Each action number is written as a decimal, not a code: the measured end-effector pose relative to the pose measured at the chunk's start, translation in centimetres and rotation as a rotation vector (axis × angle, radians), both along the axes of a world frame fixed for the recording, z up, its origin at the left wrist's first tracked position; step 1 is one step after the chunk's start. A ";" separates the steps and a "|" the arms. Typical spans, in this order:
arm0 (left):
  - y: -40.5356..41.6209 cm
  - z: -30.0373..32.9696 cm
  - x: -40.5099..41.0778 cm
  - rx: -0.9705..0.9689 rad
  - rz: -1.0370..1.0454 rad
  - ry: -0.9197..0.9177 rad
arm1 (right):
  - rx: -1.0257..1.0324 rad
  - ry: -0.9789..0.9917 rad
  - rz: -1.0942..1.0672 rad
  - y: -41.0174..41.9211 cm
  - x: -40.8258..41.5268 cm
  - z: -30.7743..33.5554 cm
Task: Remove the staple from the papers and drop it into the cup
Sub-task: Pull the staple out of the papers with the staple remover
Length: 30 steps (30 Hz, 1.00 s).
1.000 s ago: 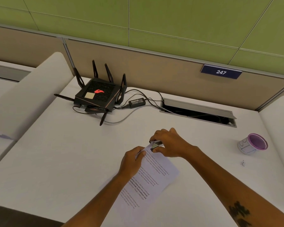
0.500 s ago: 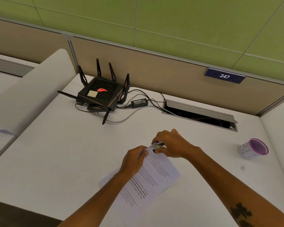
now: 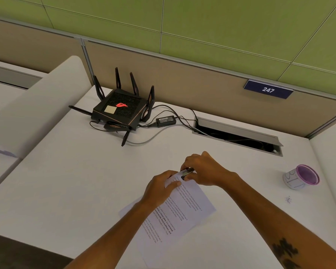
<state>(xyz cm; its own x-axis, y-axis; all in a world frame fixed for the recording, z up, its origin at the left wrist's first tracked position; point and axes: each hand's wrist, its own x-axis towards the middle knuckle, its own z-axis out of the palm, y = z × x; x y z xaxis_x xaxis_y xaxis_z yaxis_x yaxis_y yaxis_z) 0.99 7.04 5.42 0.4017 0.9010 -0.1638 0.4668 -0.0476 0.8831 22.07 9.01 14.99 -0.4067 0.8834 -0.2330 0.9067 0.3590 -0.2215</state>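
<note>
The printed white papers [image 3: 182, 212] lie slanted on the white desk near its front edge. My left hand [image 3: 159, 188] presses down on their top corner, thumb on the sheet. My right hand [image 3: 204, 169] grips a small dark metal staple remover [image 3: 186, 172] set right at that corner. The staple itself is too small to make out. The cup [image 3: 299, 177], white with a purple rim, stands tilted at the far right of the desk, well apart from both hands.
A black router [image 3: 118, 111] with antennas, its power brick [image 3: 165, 120] and cables sit at the back of the desk. An open cable slot [image 3: 239, 136] lies behind my right hand. Padded dividers flank the desk left and right.
Both hands stay on the paper corner with the staple remover; the head view has shifted slightly, and the papers have barely moved.
</note>
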 end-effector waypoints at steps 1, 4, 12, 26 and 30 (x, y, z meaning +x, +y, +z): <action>0.0 0.2 0.1 -0.010 -0.013 -0.004 | -0.004 -0.001 0.001 0.0 0.0 0.0; 0.2 0.4 0.4 -0.006 -0.016 -0.019 | 0.012 -0.001 0.009 -0.1 -0.2 0.0; 0.4 1.1 0.9 -0.028 -0.026 -0.086 | 0.049 -0.008 0.032 -0.3 -0.4 0.2; -0.5 1.0 1.6 0.008 0.024 -0.159 | 0.107 -0.042 0.124 -0.4 -0.6 1.4; -0.5 1.4 1.5 -0.011 0.019 -0.167 | 0.119 -0.036 0.125 -0.6 -0.4 1.2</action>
